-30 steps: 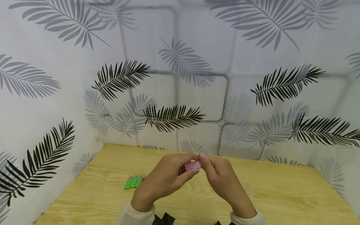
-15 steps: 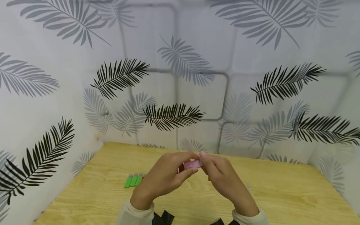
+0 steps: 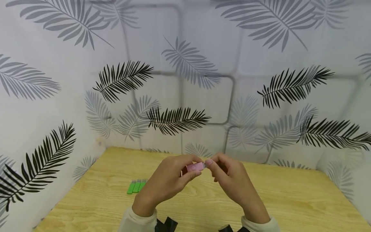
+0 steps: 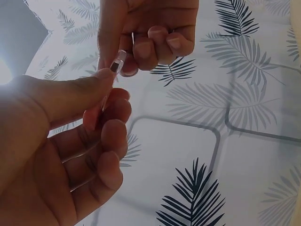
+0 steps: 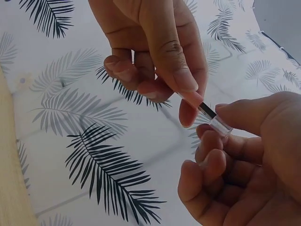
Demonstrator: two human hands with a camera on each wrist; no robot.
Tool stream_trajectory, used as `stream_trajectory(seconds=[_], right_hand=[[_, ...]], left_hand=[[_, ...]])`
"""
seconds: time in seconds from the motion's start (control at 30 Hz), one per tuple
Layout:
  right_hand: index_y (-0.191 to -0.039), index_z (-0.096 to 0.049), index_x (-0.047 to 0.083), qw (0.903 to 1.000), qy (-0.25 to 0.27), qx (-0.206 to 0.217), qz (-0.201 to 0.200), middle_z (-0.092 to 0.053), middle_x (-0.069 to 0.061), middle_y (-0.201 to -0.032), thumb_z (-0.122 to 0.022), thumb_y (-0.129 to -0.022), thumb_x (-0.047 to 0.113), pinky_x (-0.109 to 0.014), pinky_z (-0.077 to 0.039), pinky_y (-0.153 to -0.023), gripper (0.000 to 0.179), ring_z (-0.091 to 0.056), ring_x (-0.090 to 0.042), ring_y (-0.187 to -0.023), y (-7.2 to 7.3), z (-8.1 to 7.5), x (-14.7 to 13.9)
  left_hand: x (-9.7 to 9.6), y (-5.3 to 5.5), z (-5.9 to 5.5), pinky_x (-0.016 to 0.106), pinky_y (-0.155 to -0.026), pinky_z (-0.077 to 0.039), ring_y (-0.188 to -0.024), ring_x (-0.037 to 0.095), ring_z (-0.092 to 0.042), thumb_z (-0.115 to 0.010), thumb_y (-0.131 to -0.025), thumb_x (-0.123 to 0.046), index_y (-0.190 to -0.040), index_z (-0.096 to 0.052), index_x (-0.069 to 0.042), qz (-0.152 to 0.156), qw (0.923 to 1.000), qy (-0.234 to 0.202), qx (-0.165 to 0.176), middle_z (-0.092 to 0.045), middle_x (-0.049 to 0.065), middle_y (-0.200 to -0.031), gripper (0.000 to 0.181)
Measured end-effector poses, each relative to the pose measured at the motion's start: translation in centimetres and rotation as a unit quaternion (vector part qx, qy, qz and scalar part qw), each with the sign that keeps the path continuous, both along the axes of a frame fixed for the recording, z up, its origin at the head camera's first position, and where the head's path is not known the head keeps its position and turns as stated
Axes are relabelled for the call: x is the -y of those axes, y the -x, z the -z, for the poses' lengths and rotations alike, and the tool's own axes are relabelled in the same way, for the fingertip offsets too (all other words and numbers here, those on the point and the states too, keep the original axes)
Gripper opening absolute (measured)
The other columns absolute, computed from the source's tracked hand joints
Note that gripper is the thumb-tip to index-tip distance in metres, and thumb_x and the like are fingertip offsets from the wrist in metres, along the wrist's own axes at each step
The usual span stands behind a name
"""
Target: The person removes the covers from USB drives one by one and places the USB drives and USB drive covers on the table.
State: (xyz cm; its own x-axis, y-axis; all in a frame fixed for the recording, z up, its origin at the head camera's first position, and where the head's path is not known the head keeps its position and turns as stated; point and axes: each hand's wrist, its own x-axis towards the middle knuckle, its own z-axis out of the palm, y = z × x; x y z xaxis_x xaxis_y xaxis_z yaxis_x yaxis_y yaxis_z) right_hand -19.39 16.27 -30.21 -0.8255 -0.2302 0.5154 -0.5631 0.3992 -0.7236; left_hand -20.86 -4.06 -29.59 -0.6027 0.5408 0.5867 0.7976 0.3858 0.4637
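A pink USB flash drive (image 3: pixel 195 167) is pinched between the thumb and forefinger of my left hand (image 3: pixel 165 180), above the table. Its metal plug (image 5: pixel 207 111) points toward my right hand (image 3: pixel 230 178). There the right thumb and fingertips pinch a clear plastic cap (image 5: pixel 220 126) at the plug's end. The cap covers the plug's tip, while bare metal shows between cap and pink body in the right wrist view. In the left wrist view, fingers hide most of the drive, though the clear cap (image 4: pixel 121 57) shows between the hands.
Several green USB flash drives (image 3: pixel 136 187) lie side by side on the wooden table (image 3: pixel 290 199), left of my left hand, which partly covers the row. A white leaf-patterned cloth (image 3: pixel 185 96) hangs behind the table. Black wrist gear (image 3: pixel 166 224) shows at the bottom edge.
My right hand has shifted slightly right, away from the pink body, and more of the metal plug now shows. The left hand has moved slightly left, still holding the drive.
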Motion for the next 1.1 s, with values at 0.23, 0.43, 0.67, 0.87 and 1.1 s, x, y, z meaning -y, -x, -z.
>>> stream_trajectory(seconds=[0.23, 0.43, 0.67, 0.87, 1.1], right_hand=[[-0.09, -0.066, 0.014, 1.0, 0.0, -0.006, 0.007, -0.059, 0.003, -0.072, -0.061, -0.096, 0.025, -0.027, -0.048, -0.053, 0.014, -0.058, -0.012, -0.06, 0.1, -0.2, 0.0], [-0.092, -0.069, 0.015, 0.9998, -0.015, -0.014, 0.003, -0.062, 0.005, -0.074, -0.062, -0.095, 0.024, -0.027, -0.049, -0.054, 0.011, -0.06, -0.012, -0.062, 0.1, -0.1, -0.1], [-0.101, -0.071, 0.016, 0.9986, -0.044, -0.006, 0.029, -0.064, 0.006, -0.077, -0.059, -0.097, 0.024, -0.027, -0.05, -0.056, 0.015, -0.063, -0.007, -0.067, 0.1, 0.0, -1.0], [-0.11, -0.07, 0.014, 0.9972, -0.058, 0.016, 0.045, -0.067, 0.004, -0.083, -0.057, -0.098, 0.023, -0.028, -0.051, -0.059, 0.019, -0.064, -0.008, -0.073, 0.3, 0.0, -2.5], [-0.111, -0.07, 0.012, 0.9956, -0.071, 0.034, 0.051, -0.068, 0.003, -0.086, -0.058, -0.098, 0.021, -0.028, -0.052, -0.064, 0.02, -0.065, -0.01, -0.075, 0.5, 0.0, -4.2]], left_hand=[[-0.1, 0.1, 0.0, 0.021, -0.057, -0.044, -0.063, 0.003, -0.049, -0.069, -0.09, -0.015, -0.099, -0.068, -0.016, -0.032, 0.9993, -0.005, -0.02, -0.057, -0.013, -0.077, 0.009], [0.1, 0.2, 0.2, 0.02, -0.053, -0.045, -0.056, 0.001, -0.048, -0.072, -0.087, -0.014, -0.095, -0.067, -0.016, -0.067, 0.9977, -0.007, -0.002, -0.061, -0.011, -0.077, 0.01], [0.2, 0.6, 0.4, 0.022, -0.063, -0.051, -0.071, 0.003, -0.064, -0.071, -0.087, -0.016, -0.091, -0.064, -0.017, -0.101, 0.994, -0.033, 0.025, -0.071, -0.007, -0.084, 0.009], [0.6, 1.0, 0.5, 0.023, -0.066, -0.052, -0.073, 0.005, -0.067, -0.07, -0.088, -0.016, -0.088, -0.064, -0.016, -0.13, 0.9902, -0.043, 0.029, -0.073, -0.005, -0.086, 0.006], [1.2, 1.4, 0.8, 0.026, -0.067, -0.052, -0.073, 0.005, -0.066, -0.072, -0.087, -0.015, -0.083, -0.066, -0.016, -0.163, 0.9849, -0.034, 0.048, -0.07, -0.007, -0.08, 0.007]])
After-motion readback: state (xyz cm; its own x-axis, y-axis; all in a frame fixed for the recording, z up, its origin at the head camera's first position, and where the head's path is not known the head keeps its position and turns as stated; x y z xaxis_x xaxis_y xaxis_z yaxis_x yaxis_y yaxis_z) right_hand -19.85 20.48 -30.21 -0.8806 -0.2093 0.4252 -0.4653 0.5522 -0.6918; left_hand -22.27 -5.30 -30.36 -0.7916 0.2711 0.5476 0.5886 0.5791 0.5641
